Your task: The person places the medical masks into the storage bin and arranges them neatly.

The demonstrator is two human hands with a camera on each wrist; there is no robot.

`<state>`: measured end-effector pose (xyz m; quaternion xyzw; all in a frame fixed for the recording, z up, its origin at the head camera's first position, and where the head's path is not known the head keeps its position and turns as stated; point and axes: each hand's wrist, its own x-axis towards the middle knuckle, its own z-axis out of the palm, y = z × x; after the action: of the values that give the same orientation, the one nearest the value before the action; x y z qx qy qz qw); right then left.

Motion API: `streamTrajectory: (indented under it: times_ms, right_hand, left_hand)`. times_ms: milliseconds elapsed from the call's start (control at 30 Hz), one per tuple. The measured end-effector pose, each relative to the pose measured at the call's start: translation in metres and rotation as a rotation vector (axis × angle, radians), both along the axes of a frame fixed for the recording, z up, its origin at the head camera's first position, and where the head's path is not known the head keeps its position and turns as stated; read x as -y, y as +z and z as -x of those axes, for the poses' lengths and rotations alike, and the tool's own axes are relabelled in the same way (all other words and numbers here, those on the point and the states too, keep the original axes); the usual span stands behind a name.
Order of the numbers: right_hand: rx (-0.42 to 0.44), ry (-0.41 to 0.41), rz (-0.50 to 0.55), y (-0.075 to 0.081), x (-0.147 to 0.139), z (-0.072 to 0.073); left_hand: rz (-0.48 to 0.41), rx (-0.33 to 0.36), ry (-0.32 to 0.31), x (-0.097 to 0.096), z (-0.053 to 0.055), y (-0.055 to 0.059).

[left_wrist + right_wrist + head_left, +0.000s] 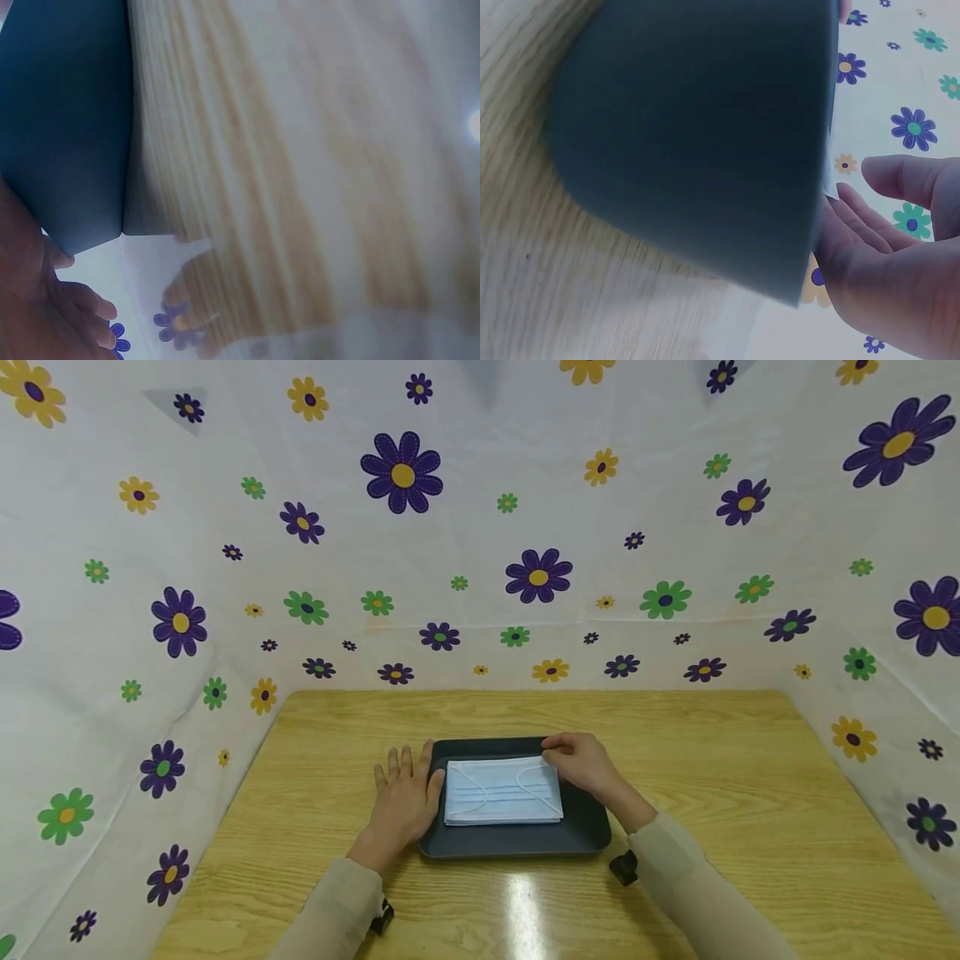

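A stack of light-blue pleated face masks [504, 792] with white ear loops lies in a dark grey tray [517, 842]. My left hand [405, 797] rests at the tray's left side, fingers spread on the table and thumb at the rim. At the stack's far right corner is my right hand [585, 764], its fingertips right at the mask's edge. In the right wrist view the thumb [889, 176] stands apart from the bent fingers, and the tray wall [697, 135] hides part of the hand. The left wrist view shows the tray's outer wall [67, 112] beside the left hand [30, 277].
The tray stands on a wood-grain table [300, 827]. A white sheet [465, 543] printed with purple, green and yellow flowers rises behind the table and along both sides. Dark wrist devices show below both sleeves.
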<state>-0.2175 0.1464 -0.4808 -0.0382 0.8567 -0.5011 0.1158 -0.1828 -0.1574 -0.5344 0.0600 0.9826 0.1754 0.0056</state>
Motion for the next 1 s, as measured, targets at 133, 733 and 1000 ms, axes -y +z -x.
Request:
streamTrajectory:
  times_ms: [133, 733, 1000]
  right_hand:
    - [-0.033, 0.002, -0.024, 0.0015, -0.0014, -0.0017]
    - [-0.074, 0.017, -0.099, -0.0005, -0.0040, -0.0028]
    - [-0.079, 0.014, -0.122, -0.0004, -0.0070, -0.0041]
  left_hand:
    - [-0.002, 0.000, 0.002, 0.0000, 0.0011, -0.0001]
    - [0.010, 0.003, -0.003, -0.0021, 0.0021, -0.0003]
    - [0.001, 0.002, -0.007, -0.0017, 0.0019, -0.0007]
